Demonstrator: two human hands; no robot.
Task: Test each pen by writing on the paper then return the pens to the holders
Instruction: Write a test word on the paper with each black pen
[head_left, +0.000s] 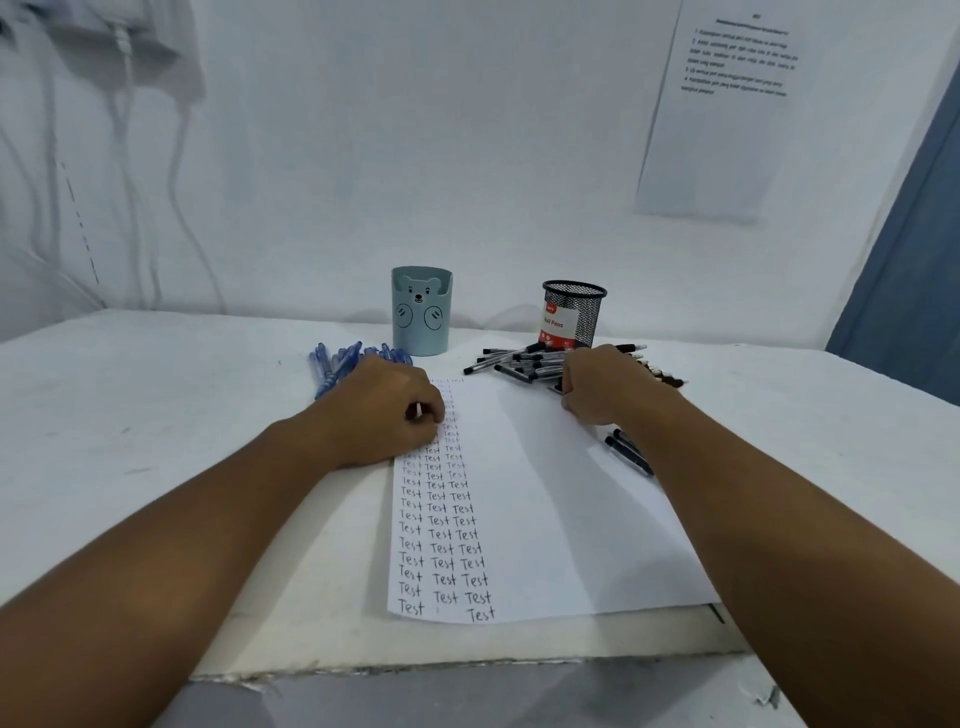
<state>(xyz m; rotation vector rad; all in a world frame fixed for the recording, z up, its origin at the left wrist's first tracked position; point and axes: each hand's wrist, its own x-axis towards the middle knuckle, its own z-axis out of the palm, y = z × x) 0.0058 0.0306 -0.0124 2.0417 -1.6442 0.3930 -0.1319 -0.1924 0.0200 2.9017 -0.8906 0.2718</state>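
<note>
While both forearms reach forward, left hand (387, 415) presses paper (524, 499) — right hand's (597, 387) fingers curl over black pens (524, 361).

The paper (545, 499) is white with columns of dark handwritten "Test"; the bear holder (421, 310) is pale blue with a printed face; the mesh holder (573, 314) is black with a red-and-white label; blue pens (337, 364), black-capped pens (519, 364), white table (156, 395)

Single head-worn wide-angle view, looking forward and down, close over the table (156, 395), facing the wall (467, 156)
</note>
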